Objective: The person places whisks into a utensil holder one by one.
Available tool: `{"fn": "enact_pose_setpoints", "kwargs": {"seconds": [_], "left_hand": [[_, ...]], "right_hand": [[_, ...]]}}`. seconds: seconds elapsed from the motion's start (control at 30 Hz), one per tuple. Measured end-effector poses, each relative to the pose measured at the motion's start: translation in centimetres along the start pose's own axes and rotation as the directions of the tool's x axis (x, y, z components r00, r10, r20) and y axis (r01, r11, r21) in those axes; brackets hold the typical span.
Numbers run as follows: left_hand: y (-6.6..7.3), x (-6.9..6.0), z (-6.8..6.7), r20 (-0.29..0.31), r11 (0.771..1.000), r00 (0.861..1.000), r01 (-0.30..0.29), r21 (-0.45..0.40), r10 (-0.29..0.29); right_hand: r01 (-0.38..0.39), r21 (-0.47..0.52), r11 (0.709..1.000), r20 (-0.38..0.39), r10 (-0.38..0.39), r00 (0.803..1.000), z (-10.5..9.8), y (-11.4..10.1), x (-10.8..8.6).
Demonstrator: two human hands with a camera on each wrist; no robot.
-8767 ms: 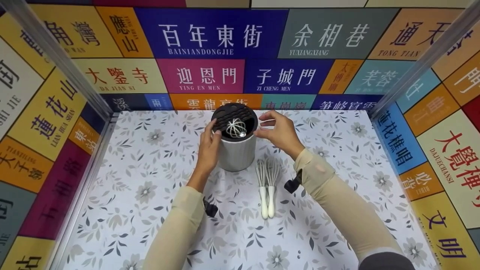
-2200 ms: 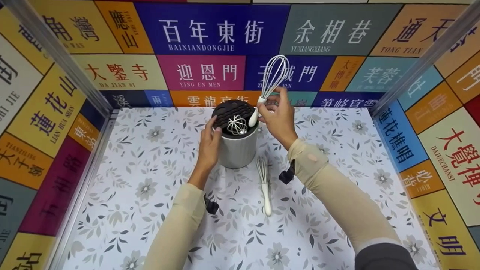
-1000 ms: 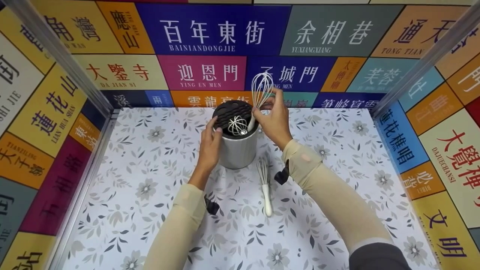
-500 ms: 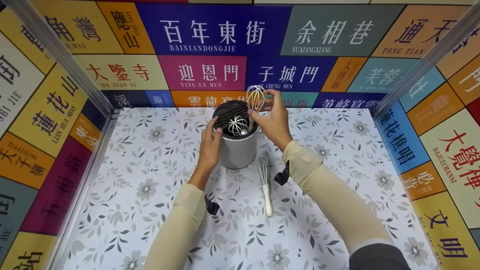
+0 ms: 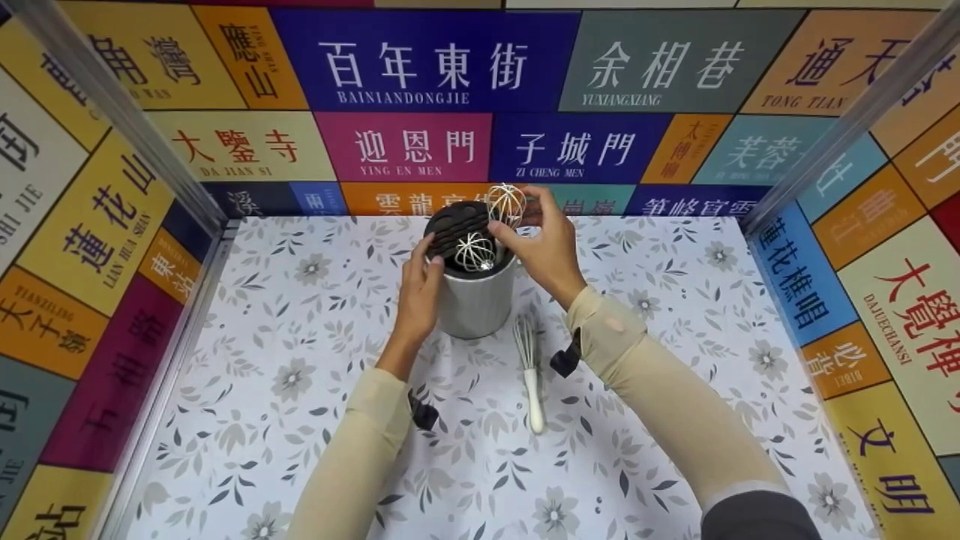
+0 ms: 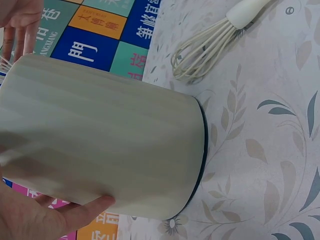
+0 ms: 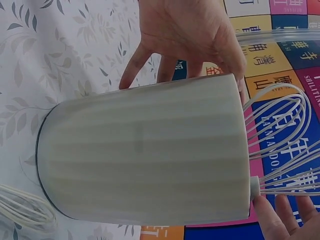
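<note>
A pale ribbed utensil holder (image 5: 476,309) with a black slotted insert (image 5: 456,225) stands upright on the cloth. My left hand (image 5: 418,289) holds its left side, thumb and fingers spread near the rim. One whisk (image 5: 474,251) is inside, only its wire head showing. At the right of the opening, my right hand (image 5: 546,240) pinches a second whisk (image 5: 505,201), wires up. In the right wrist view that whisk's white collar (image 7: 254,186) sits at the rim, against a fingertip; its handle is hidden inside the holder. A third whisk (image 5: 531,382) lies in front, handle towards me.
A white cloth with grey flowers and leaves (image 5: 292,379) covers the table. Panels of coloured signs (image 5: 420,64) rise at the back and both sides, joined by clear corner strips (image 5: 817,161).
Two whisks lay on the cloth at first. My right hand took one, held it upright above the holder, then lowered its handle inside. My left hand has stayed on the holder.
</note>
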State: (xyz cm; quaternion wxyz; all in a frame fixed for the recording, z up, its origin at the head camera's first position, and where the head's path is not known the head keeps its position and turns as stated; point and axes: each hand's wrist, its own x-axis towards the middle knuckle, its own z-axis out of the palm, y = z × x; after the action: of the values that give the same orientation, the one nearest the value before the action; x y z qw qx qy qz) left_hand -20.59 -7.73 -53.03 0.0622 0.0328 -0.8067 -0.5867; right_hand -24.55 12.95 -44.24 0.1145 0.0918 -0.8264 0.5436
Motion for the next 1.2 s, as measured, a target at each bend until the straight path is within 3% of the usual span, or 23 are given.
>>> {"fn": "enact_pose_setpoints", "kwargs": {"seconds": [0.17, 0.47, 0.63, 1.03, 1.13, 1.2], "left_hand": [[0.0, 0.0, -0.1, -0.006, 1.0, 1.0, -0.007, -0.007, 0.007], [0.1, -0.1, 0.0, -0.017, 1.0, 1.0, -0.024, 0.003, 0.024], [0.3, -0.1, 0.0, -0.019, 1.0, 0.999, -0.028, 0.001, 0.028], [0.0, -0.1, 0.1, -0.03, 1.0, 0.999, -0.03, -0.001, 0.03], [0.0, 0.0, 0.1, -0.03, 1.0, 0.999, -0.024, -0.004, 0.024], [0.0, -0.1, 0.1, -0.029, 1.0, 0.999, -0.021, -0.009, 0.02]], "right_hand": [[0.005, -0.022, 1.0, 0.016, -0.005, 1.0, 0.2, 0.0, -0.2], [-0.078, -0.065, 0.995, 0.042, 0.081, 0.996, 0.1, 0.5, -0.6], [-0.076, -0.075, 0.994, 0.071, 0.081, 0.994, -0.3, 0.6, -0.9], [-0.099, -0.113, 0.989, 0.034, 0.104, 0.994, -0.3, 0.7, -1.1], [-0.12, -0.09, 0.989, 0.049, 0.124, 0.991, -0.6, 0.6, -1.3], [-0.153, -0.018, 0.988, 0.069, 0.154, 0.986, -0.7, 0.5, -1.4]]}}
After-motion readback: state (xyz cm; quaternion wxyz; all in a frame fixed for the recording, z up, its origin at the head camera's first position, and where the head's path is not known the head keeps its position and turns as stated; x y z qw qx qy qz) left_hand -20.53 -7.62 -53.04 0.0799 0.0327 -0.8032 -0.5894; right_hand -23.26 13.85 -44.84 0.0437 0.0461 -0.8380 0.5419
